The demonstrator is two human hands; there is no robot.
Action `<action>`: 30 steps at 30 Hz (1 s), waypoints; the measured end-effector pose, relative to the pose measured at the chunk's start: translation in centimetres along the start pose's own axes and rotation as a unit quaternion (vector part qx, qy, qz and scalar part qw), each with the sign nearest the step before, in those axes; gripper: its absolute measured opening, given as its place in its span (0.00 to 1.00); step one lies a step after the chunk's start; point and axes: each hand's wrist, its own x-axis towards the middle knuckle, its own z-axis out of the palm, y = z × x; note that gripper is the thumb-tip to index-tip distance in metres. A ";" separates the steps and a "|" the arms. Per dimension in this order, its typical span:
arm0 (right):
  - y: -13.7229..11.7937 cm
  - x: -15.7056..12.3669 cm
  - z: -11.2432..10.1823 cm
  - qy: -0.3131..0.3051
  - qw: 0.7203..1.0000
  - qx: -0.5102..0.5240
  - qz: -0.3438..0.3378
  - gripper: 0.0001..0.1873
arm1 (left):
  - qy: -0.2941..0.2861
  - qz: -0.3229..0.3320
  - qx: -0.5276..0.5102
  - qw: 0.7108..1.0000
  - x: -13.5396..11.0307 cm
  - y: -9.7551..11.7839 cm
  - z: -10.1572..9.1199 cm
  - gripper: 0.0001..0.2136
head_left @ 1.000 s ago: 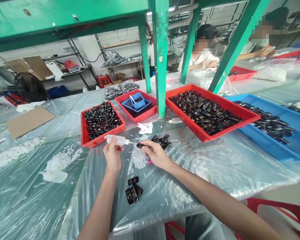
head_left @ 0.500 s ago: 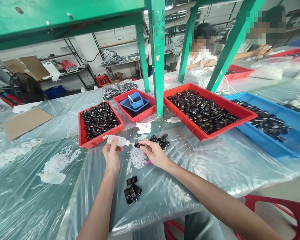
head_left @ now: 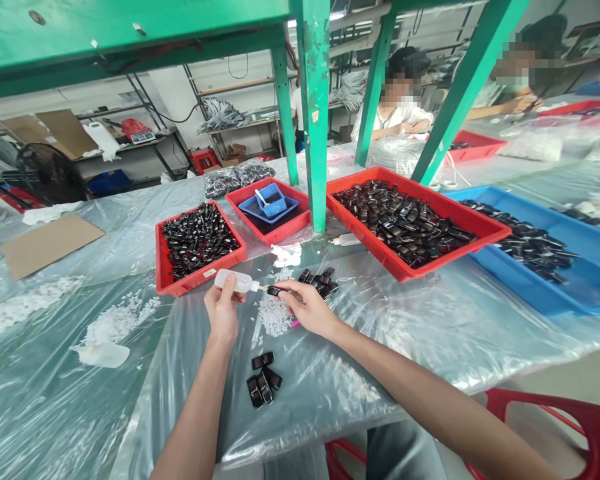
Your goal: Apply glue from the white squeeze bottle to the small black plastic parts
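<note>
My left hand is wrapped round a clear squeeze bottle lying nearly level, its thin nozzle pointing right. Between the fingertips of my right hand is a small glossy black plastic part, and the nozzle tip is at its left end; whether they touch I cannot tell. Beneath both hands spreads a heap of small white pieces. A cluster of black parts lies just beyond my right hand. Nearer to me, several more black parts lie on the plastic-covered table.
Red trays of black parts stand behind, one at left and a larger one at right. A blue tray adjoins the larger one. A green post rises between them. Two people sit across the table. A red chair is at lower right.
Almost nothing differs. The black part and the bottle's nozzle stay close together, and both hands keep their hold. The whole view has shifted very slightly.
</note>
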 end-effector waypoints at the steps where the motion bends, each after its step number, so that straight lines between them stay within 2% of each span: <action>1: 0.0 0.0 0.0 -0.001 1.000 0.002 0.002 0.14 | 0.001 0.001 0.002 1.000 0.0 0.0 0.0 0.18; 20: -0.1 0.0 -0.1 0.003 1.000 -0.012 0.000 0.15 | -0.005 0.019 0.030 0.999 0.0 -0.1 -0.2 0.19; 30: 0.1 0.2 0.2 -0.004 0.998 0.048 0.028 0.17 | 0.014 0.002 0.008 1.000 0.0 -0.1 0.1 0.19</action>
